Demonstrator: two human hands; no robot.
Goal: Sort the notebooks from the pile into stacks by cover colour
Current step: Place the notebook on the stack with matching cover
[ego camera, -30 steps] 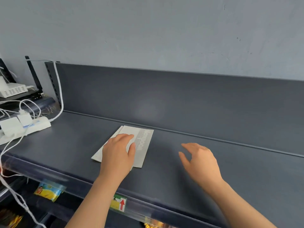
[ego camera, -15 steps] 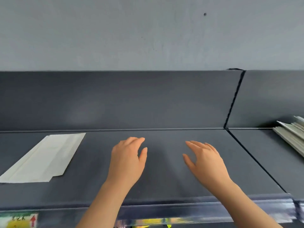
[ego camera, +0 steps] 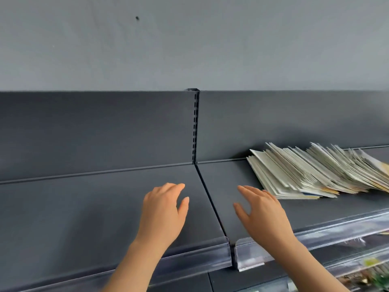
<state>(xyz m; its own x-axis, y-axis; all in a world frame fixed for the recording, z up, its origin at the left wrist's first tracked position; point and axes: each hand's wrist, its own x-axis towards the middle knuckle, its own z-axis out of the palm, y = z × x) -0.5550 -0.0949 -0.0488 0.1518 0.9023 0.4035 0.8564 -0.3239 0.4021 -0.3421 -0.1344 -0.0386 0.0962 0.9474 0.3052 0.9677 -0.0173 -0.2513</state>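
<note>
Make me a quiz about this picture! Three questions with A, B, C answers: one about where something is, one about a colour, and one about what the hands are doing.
1. Where does the pile of notebooks lie?
A. On the right-hand section of the shelf
B. On the left-hand section of the shelf
C. On the floor

2. What colour is the shelf?
A. Red
B. Dark grey
C. Yellow

3. What do the left hand and the right hand hold?
A. One notebook each
B. One notebook between them
C. Nothing

Answers:
1. A, since the pile is to the right of the seam between the two shelf sections.
2. B, since both the shelf board and its back panel are dark grey.
3. C, since both hands are over the shelf with their fingers spread and nothing in them.
</note>
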